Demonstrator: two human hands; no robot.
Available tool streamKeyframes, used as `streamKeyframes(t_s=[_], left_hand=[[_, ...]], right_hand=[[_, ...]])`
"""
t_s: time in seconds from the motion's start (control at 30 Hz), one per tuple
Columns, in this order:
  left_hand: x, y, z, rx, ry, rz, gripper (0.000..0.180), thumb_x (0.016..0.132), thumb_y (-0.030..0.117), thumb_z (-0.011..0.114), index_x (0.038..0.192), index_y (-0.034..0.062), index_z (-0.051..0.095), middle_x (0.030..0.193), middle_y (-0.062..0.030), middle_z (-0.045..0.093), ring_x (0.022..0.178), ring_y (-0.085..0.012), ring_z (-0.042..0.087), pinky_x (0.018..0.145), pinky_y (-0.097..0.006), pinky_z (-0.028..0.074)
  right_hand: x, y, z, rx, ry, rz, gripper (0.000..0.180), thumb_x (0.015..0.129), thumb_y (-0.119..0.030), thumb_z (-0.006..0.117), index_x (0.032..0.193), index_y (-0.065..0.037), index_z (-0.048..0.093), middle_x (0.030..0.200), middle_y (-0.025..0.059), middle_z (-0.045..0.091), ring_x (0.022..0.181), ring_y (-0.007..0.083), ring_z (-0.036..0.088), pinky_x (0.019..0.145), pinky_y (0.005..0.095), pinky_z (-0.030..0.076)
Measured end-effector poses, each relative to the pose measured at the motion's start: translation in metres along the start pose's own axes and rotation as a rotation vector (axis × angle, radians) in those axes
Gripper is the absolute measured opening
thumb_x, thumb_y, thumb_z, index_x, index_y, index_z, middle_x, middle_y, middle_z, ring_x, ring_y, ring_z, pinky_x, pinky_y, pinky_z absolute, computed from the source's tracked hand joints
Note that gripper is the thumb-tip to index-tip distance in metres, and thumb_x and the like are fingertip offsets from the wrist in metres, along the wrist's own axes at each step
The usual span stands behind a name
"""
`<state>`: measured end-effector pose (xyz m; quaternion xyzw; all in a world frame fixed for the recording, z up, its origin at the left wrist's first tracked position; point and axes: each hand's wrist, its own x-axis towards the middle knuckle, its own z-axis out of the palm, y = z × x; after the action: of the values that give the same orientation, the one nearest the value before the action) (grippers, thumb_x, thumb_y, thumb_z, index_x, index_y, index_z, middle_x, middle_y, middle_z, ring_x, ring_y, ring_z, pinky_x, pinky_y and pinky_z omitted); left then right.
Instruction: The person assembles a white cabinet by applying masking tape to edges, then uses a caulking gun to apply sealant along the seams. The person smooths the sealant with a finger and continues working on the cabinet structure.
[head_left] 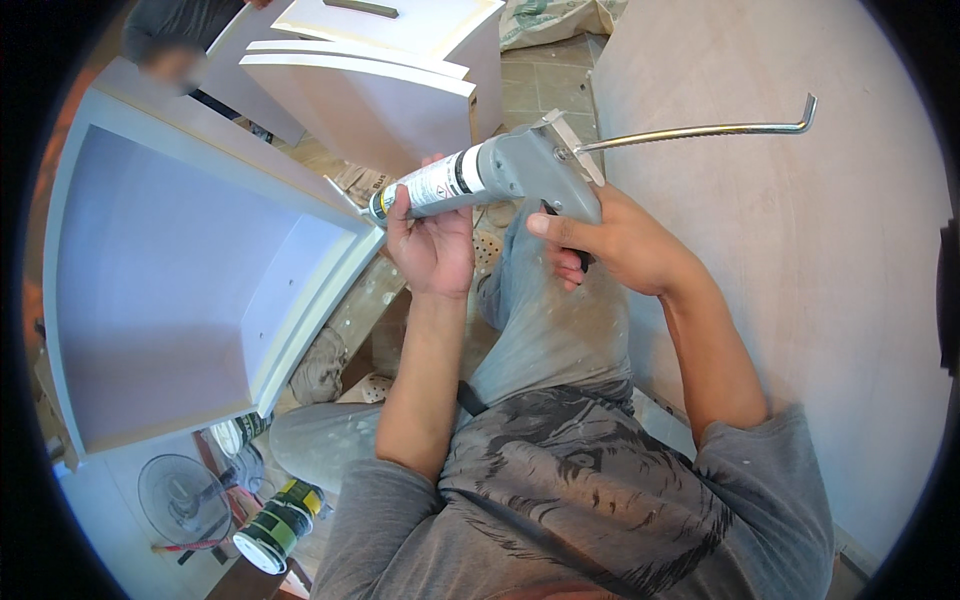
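Head view, looking down over the person's chest and knees.

Item 1: caulking gun (530, 165), grey frame, held roughly level at mid-picture, nozzle end to the left. It carries a white sealant cartridge (435, 183) with a dark band. Its metal plunger rod (700, 130) runs out to the right and ends in a hooked bend.

Item 2: left hand (432, 245), fingers wrapped up and around the cartridge from below, near its front end (thumb on the near side).

Item 3: right hand (610, 240), closed on the gun's handle and trigger beneath the frame; fingers curled in, thumb laid forward along the grip.

Item 4: white cabinet box (180, 290), open side facing the camera, filling the left of the picture. The nozzle tip meets its upper right corner edge (350, 200); whether it truly touches cannot be told.

Item 5: white panels (370, 95), stacked or leaning beyond the cabinet, top centre.

Item 6: large pale plywood sheet (800, 300), covering the right side, just beside the right forearm.

Item 7: roll of green-and-yellow tape (280, 525), lower left, next to a small fan (180, 495) lying on the floor.

Item 8: grey printed T-shirt (600, 500) and paint-flecked grey trousers (550, 330) (the wearer's own).

Item 9: another person's dark sleeve (175, 25), top left, well apart from the gun.
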<state>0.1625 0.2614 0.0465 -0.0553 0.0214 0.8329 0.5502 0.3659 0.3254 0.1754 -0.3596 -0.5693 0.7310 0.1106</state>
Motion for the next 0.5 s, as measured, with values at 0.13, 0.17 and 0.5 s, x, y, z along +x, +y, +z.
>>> streamKeyframes(t_s=[0.13, 0.17, 0.5], left_hand=[[-0.006, -0.001, -0.004, -0.064, -0.050, -0.051, 0.048, 0.101, 0.015, 0.062, 0.141, -0.0087, 0.047, 0.143, -0.0249, 0.057, 0.140, -0.0379, 0.052, 0.122, -0.057, 0.041], [-0.008, -0.002, -0.004, -0.061, -0.041, -0.052, 0.048, 0.102, 0.015, 0.062, 0.141, -0.0086, 0.047, 0.143, -0.0248, 0.057, 0.140, -0.0379, 0.052, 0.121, -0.057, 0.041], [-0.008, -0.003, -0.003, 0.039, -0.006, -0.019, 0.048, 0.102, 0.020, 0.063, 0.138, -0.0069, 0.049, 0.139, -0.0236, 0.059, 0.134, -0.0371, 0.057, 0.117, -0.054, 0.046]], right_hand=[[-0.009, -0.001, -0.001, -0.003, 0.011, 0.027, 0.035, 0.099, -0.032, 0.073, 0.084, -0.005, 0.056, 0.065, 0.0015, 0.054, 0.057, 0.0131, 0.054, 0.056, 0.0326, 0.048], [-0.011, -0.003, -0.001, -0.007, 0.007, 0.041, 0.032, 0.099, -0.031, 0.074, 0.089, -0.005, 0.057, 0.066, 0.0014, 0.053, 0.058, 0.0136, 0.054, 0.058, 0.0332, 0.049], [-0.017, 0.003, 0.004, 0.033, 0.032, 0.035, 0.031, 0.098, -0.029, 0.075, 0.100, -0.004, 0.058, 0.069, 0.0018, 0.053, 0.061, 0.0142, 0.055, 0.060, 0.0344, 0.051]])
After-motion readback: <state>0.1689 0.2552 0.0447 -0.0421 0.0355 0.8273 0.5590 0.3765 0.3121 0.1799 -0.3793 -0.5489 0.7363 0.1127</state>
